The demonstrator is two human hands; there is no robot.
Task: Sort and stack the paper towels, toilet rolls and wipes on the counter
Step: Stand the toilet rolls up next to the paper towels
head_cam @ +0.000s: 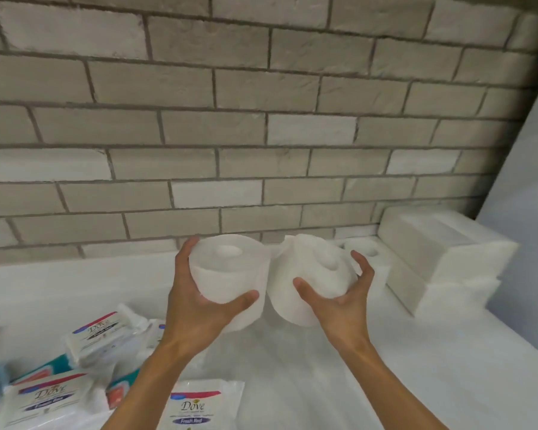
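Toward the counter's (448, 352) back edge, the left hand (196, 302) wraps its fingers round one toilet roll (230, 271), while the right hand (339, 302), fingers wider, seems only to cradle the tilted second roll (311, 274), which could slip free.

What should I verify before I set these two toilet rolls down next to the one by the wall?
1. Left hand grips the left roll, which is upright: ok.
2. Right hand holds the right roll, but it is tilted and the fingers are spread: not ok.
3. Resting roll stands upright with its top uncovered: ok.
4. Gap between the resting roll and the paper towel stack: cannot tell.
5. Wipes packs lie at lower left, away from the rolls: ok.
6. Counter just in front of the resting roll is hidden by the hands: cannot tell.
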